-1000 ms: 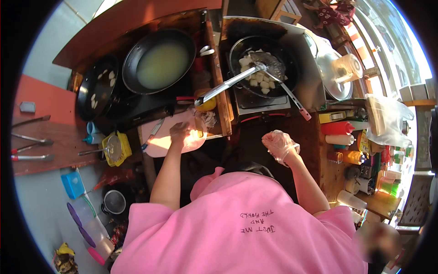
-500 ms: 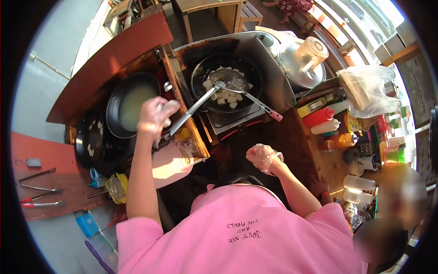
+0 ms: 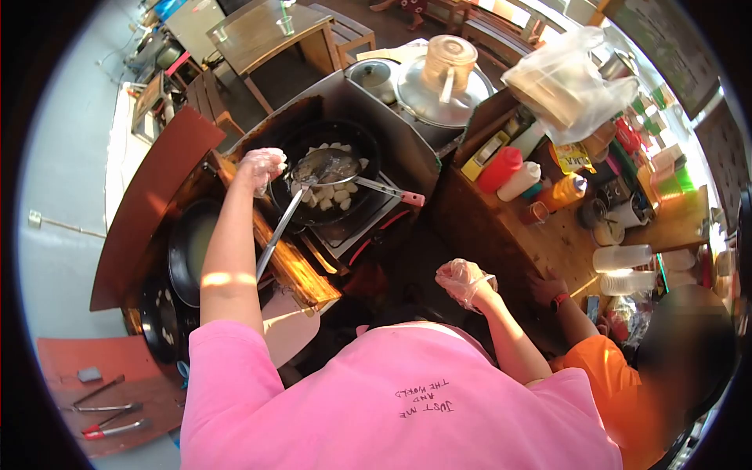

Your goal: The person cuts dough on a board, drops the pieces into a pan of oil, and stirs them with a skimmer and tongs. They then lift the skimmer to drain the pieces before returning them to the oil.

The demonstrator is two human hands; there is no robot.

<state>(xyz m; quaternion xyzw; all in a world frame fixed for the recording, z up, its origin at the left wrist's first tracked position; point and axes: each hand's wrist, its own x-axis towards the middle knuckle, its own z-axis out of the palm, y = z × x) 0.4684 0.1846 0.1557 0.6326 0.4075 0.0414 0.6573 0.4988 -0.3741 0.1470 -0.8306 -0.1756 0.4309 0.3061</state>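
My left hand (image 3: 262,169), in a clear plastic glove, hovers at the left rim of a black wok (image 3: 372,149). Its fingers are curled together with something whitish at the tips, too small to make out. White pieces (image 3: 325,196) lie in the wok. Across it rest a mesh skimmer (image 3: 329,166) with a long metal handle and a second utensil with a pink handle end (image 3: 413,199). My right hand (image 3: 464,283), also gloved in plastic, is held before my body with bent fingers; what they enclose is hidden.
Left of the wok, behind a wooden board (image 3: 301,286), are a pan of pale liquid (image 3: 182,254) and another pan (image 3: 160,321). Sauce bottles (image 3: 499,170) stand on the right counter. A co-worker in an orange sleeve (image 3: 599,376) leans a hand (image 3: 548,287) there.
My left hand has moved from over the pan of pale liquid to the wok's rim. The view has turned rightward, bringing the co-worker's orange sleeve into sight. My right hand stays closed.
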